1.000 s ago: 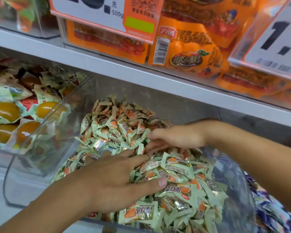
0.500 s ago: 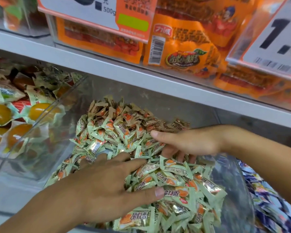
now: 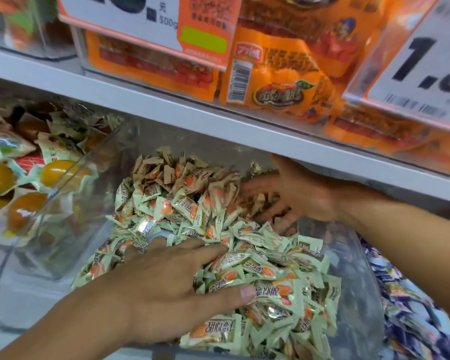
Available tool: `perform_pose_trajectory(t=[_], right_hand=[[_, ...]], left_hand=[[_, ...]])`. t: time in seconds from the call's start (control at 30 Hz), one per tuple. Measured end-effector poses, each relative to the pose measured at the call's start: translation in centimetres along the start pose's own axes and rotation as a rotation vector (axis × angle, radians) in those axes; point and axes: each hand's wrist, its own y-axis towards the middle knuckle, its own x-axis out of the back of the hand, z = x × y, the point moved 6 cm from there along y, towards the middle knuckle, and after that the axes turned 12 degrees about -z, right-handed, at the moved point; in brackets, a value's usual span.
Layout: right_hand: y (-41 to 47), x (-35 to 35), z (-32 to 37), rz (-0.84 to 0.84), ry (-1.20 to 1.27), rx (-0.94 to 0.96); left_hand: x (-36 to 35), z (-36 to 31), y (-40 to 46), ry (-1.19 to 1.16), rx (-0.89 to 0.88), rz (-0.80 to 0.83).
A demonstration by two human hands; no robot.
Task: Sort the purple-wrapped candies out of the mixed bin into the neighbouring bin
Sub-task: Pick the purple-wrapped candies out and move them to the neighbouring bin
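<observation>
I am pressing my left hand (image 3: 166, 289) flat, fingers spread, on the green candies (image 3: 265, 289) in the clear mixed bin (image 3: 359, 294). My right hand (image 3: 291, 196) is raking, fingers splayed, at the back of the heap, pinching nothing. Purple-wrapped candies (image 3: 411, 315) are filling the neighbouring bin at right; none is showing in the heap. They are probably light, crinkly, slippery; I'd pinch a twisted wrapper end.

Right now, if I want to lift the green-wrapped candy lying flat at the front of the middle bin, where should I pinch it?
Probably pinch one crimped end flap of the green-wrapped candy, coming from above and the front. It lies flat, label up, its flaps sticking out sideways; the left hand rests just behind it and the shelf overhangs the back.
</observation>
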Motion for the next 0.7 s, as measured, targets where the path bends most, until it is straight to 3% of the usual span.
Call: perform_pose_trajectory(t=[0.07, 0.13, 0.2, 0.3, 0.43, 0.53, 0.7], right_hand=[[-0.7, 0.3, 0.5, -0.027, -0.188, -0.021], [-1.6, -0.8, 0.4, 0.088, -0.455, -0.045], [-2.5, -3.0, 0.4, 0.228, -0.559, -0.034], [-1.7, -3.7, 0.0, 0.246, -0.488, -0.034], [-0.1, -1.4, -0.5, 0.086, -0.187, -0.077], [0.4, 0.0, 0.5, -0.016, 0.002, 0.046], [0.6, 0.7, 1.1, -0.098, -0.035, -0.001]], left_hand=[[-0.1, 0.0, -0.1, -0.001, 0.006, 0.006], [-0.1, 0.0, -0.2, 0.002, 0.01, 0.005], [-0.1, 0.0, -0.2, 0.008, 0.015, 0.006], [-0.2, 0.0, -0.1, 0.005, 0.022, 0.012], [-0.2, 0.2, 0.1, -0.001, 0.019, 0.004], [-0.1, 0.2, 0.1, -0.001, 0.021, 0.016], [-0.2, 0.2, 0.1, -0.004, 0.01, 0.013]])
